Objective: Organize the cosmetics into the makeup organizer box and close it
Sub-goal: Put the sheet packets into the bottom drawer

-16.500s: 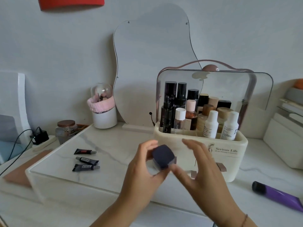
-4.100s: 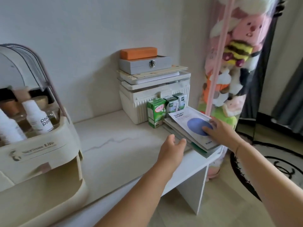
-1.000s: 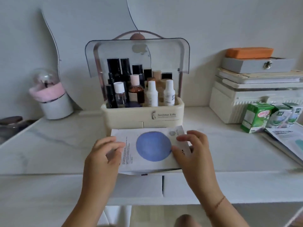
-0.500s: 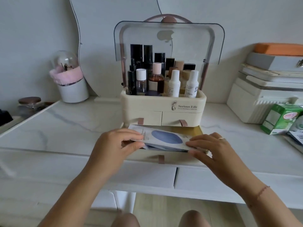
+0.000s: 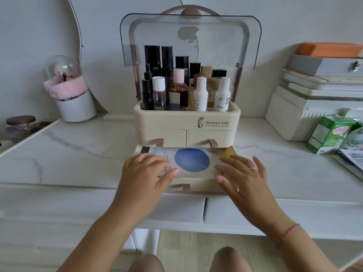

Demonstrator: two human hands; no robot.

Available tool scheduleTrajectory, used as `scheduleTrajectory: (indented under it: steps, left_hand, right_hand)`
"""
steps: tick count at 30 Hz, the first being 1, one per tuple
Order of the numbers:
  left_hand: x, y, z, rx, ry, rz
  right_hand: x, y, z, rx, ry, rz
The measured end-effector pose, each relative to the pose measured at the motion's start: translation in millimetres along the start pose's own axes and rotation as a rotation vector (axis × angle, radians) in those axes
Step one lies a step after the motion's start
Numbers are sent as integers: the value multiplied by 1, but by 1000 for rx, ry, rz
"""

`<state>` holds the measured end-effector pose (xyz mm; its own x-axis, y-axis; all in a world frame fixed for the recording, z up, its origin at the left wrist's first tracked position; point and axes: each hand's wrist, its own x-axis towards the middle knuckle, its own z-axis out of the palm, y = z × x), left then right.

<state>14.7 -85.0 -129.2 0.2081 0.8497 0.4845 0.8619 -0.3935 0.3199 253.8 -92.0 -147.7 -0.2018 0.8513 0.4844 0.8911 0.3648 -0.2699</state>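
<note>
Pressing flat, palm down, fingers spread: left hand lying on the left part of the white sheet-mask packet with a blue circle; nothing pinched or gripped. Right hand likewise flat and splayed, resting on the packet's right part and over the drawer's front right corner; no grasp there either. Wearing a ring on each hand, thin cord bracelet on the right wrist.

Packet lying flat inside the pulled-out bottom drawer of the cream plastic makeup organizer box, its far edge tucked under the box body. Pink pull tab showing at the drawer's front middle, between the two hands.

Two small upper drawers sitting shut above, each with a pink tab. Top compartment holding upright bottles: black ones at the back, white-capped and white ones in front. Smoky transparent lid standing raised behind them.

Box sitting on a white marble-patterned tabletop. White cup with pink fluffy band standing well left; green carton off to the right.
</note>
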Motion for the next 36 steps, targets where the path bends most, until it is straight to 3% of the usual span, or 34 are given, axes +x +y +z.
scheduleTrajectory:
  steps: [4,9,14,19,22,26,28,32,36]
  left_hand:
    - [20,43,11,-223,-3,103]
    - [49,128,43,-561,-136,255]
    - [74,216,102,-585,-324,356]
    - [97,285,164,-535,-424,422]
    - [109,316,198,-441,-450,511]
    - [114,337,237,-291,-533,619]
    - [113,337,250,-261,-544,651]
    - [114,333,255,-386,-527,620]
    - [112,333,250,-422,-496,599]
  right_hand:
    - [-8,14,-9,204,179,90]
    - [-30,84,-43,298,434,423]
    - [-86,174,-91,421,780,864]
    - [-140,211,-111,333,1042,1052]
    - [-154,237,-115,462,1061,1155]
    - [-142,255,-118,1080,931,1226]
    - [-134,260,-117,1259,841,1183]
    - [-127,267,-113,1356,843,1109]
    - [-131,263,-112,1192,854,1029]
